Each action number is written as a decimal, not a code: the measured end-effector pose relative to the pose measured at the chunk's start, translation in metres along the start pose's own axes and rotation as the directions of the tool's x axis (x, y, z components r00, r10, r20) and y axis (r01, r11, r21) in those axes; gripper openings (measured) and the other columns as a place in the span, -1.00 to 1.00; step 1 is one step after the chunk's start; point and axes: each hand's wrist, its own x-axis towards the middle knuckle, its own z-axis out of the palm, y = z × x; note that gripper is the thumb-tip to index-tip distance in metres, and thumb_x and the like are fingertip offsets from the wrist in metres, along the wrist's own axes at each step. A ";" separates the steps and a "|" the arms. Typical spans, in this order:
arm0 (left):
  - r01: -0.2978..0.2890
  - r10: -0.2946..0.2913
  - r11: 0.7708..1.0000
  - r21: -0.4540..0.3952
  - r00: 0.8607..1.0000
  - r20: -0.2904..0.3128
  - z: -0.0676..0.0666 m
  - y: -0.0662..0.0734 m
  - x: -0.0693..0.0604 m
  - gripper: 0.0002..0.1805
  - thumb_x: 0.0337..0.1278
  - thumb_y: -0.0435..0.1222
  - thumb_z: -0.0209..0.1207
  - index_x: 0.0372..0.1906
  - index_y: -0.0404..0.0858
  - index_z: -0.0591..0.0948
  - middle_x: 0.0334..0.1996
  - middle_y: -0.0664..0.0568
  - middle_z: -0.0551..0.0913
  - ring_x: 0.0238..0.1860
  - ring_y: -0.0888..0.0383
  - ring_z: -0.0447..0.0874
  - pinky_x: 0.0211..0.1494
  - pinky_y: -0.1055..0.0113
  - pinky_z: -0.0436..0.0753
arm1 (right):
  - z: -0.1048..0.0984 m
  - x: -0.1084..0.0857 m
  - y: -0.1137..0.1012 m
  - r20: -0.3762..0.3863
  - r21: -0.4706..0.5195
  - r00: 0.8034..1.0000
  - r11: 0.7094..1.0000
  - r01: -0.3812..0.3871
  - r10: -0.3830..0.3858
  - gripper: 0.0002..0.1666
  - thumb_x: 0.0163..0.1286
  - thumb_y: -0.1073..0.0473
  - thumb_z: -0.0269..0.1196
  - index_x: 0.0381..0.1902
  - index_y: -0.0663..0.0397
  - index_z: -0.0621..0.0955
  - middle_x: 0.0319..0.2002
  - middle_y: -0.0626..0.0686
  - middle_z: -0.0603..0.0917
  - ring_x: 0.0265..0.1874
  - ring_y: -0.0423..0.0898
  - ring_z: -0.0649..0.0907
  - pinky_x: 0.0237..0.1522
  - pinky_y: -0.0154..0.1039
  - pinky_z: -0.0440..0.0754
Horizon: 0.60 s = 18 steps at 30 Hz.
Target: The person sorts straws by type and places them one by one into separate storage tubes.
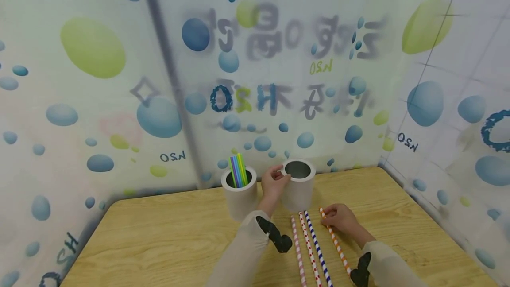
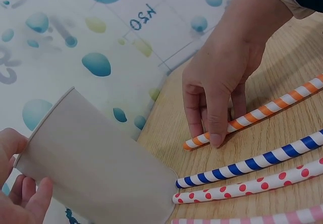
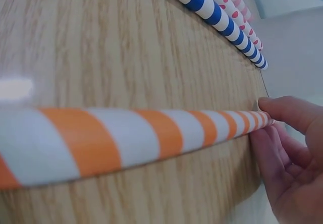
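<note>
My left hand grips the left side of a white cup near its rim; no straws show in the part of its inside that I see. In the left wrist view, fingers lie against the wall of that cup. To its right, my right hand pinches an orange-striped paper straw near its far end, between thumb and fingers. That straw runs along the tabletop in the right wrist view.
Left of the gripped cup stands another white cup with several coloured straws in it. A blue-striped straw, a red-dotted straw and a pink-striped straw lie side by side on the wooden table. A printed curtain hangs behind.
</note>
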 end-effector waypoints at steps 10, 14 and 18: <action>0.005 -0.005 1.000 -0.014 1.000 0.017 -0.002 0.000 -0.001 -0.61 -0.13 -0.46 0.29 -0.06 -0.39 0.58 -0.31 -0.11 0.51 -0.24 0.04 0.54 -0.14 0.26 0.58 | -0.003 0.005 0.004 0.046 0.094 0.999 0.995 -0.032 0.028 -0.63 0.03 0.38 0.32 -0.17 0.46 0.54 -0.50 0.03 0.56 -0.56 -0.15 0.53 -0.55 -0.25 0.56; 0.007 -0.007 1.000 -0.009 1.000 0.024 -0.003 0.000 0.000 -0.61 -0.12 -0.45 0.30 -0.06 -0.38 0.58 -0.30 -0.11 0.52 -0.22 0.04 0.55 -0.12 0.26 0.58 | -0.006 0.006 0.002 0.062 0.088 0.997 0.995 -0.045 0.039 -0.59 0.06 0.35 0.31 -0.12 0.46 0.53 -0.49 0.02 0.56 -0.54 -0.15 0.53 -0.54 -0.24 0.56; -0.001 0.001 1.000 0.006 0.999 0.037 -0.004 -0.001 0.001 -0.61 -0.11 -0.44 0.30 -0.05 -0.37 0.57 -0.29 -0.10 0.51 -0.21 0.04 0.54 -0.12 0.26 0.58 | -0.011 0.007 -0.003 0.071 0.100 0.997 0.995 -0.028 0.021 -0.59 0.09 0.35 0.29 -0.09 0.46 0.53 -0.46 0.04 0.57 -0.52 -0.13 0.53 -0.53 -0.24 0.56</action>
